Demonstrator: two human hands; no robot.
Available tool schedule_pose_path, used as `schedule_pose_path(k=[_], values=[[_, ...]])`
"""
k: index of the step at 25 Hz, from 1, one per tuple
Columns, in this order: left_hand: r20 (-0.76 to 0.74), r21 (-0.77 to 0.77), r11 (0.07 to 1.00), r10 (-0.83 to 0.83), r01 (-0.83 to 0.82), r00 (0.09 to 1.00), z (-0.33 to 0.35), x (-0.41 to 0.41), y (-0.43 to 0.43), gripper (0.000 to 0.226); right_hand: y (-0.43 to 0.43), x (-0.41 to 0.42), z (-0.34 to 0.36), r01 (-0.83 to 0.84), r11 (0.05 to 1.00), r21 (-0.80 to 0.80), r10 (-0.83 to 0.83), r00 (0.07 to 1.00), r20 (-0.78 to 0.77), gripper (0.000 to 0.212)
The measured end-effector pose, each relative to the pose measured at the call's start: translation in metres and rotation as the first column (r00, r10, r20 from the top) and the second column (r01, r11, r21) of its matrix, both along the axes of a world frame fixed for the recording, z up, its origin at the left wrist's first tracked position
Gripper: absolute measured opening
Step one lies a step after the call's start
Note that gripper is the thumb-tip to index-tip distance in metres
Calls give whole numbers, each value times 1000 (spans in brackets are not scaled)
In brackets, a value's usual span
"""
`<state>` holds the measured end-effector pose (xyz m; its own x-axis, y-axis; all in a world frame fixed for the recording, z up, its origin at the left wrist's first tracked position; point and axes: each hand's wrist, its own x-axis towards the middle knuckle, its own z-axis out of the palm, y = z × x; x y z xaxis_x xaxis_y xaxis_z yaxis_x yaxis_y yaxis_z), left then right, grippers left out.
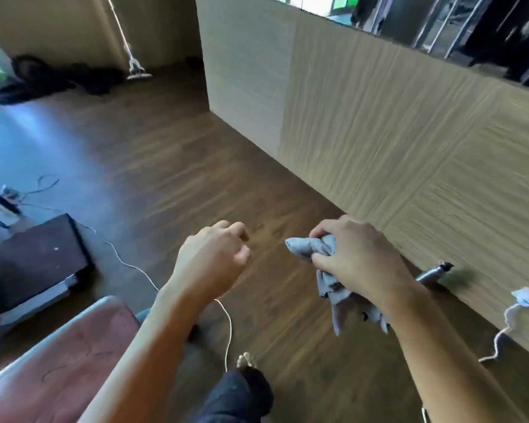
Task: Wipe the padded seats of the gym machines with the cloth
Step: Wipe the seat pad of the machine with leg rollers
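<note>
While right grip (358,257) bunches cloth (327,270), left grip (217,254) loosely curled, empty, beside padded seat (74,355) edge.

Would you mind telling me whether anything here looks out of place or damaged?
A thin white cable trails loose across the wooden floor beside the brown padded seat, a tripping risk. The seat's surface shows dark scuff-like marks. A dark pile lies by the far wall.

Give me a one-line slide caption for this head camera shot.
Right hand grips a bunched grey cloth above the wood floor; the left hand hangs empty near a reddish padded seat.
</note>
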<state>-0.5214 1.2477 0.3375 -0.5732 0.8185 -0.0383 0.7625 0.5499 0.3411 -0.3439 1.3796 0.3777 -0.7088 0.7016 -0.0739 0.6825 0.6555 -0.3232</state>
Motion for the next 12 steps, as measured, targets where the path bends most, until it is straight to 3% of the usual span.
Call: schedule_pose_path(k=[6,12], values=[[63,49,965,255,-258,965,-10,-108,59,23,97,-137,2,-232,972,37,232,973,16,21],[79,125,844,516,-522,853,13,-213,73,21,140,-293,18,-484,874,50,485,875,1,21]])
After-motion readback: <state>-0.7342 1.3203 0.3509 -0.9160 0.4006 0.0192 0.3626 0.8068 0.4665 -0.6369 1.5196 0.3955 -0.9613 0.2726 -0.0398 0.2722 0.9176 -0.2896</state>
